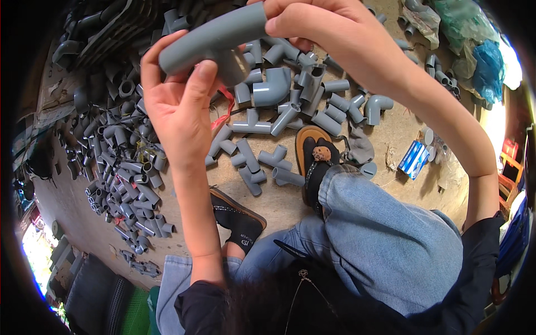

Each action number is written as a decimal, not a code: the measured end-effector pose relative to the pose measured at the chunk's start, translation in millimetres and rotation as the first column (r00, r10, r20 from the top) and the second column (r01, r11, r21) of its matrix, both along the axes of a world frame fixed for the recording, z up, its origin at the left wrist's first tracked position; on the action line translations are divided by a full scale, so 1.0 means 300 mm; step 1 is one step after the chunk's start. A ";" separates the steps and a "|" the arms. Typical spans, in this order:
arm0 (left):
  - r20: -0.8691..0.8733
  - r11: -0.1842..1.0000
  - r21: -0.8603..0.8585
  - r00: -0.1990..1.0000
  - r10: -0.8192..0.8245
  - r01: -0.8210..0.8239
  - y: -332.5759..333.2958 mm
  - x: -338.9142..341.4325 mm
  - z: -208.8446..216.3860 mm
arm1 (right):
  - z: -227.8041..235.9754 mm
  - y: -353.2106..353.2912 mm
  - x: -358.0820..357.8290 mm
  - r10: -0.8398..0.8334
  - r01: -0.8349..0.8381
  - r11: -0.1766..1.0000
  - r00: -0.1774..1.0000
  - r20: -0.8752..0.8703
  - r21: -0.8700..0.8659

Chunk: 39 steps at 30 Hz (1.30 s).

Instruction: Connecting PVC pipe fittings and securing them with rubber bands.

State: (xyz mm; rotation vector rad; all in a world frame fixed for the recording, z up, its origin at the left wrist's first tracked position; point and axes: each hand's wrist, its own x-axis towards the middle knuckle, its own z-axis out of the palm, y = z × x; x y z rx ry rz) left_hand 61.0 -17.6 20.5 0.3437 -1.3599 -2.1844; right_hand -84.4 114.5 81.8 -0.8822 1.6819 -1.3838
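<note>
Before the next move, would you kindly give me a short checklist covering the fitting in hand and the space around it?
1. Left hand supports the gray tee fitting: ok, thumb and fingers hold its left end.
2. Right hand is on the tee: ok, at its opposite end.
3. Tee is lifted off the floor: ok, held up in both hands.
4. Inside of the tee is clean: cannot tell, the inside does not show clearly.
5. Floor beside the right sandal is free of loose parts: not ok, a gray pipe fitting lies close by.
</note>
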 end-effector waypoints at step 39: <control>0.171 0.902 0.407 0.982 0.078 -0.142 0.200 -0.044 -0.179 | -0.191 0.170 -0.053 -0.255 0.235 0.946 0.965 0.065 0.223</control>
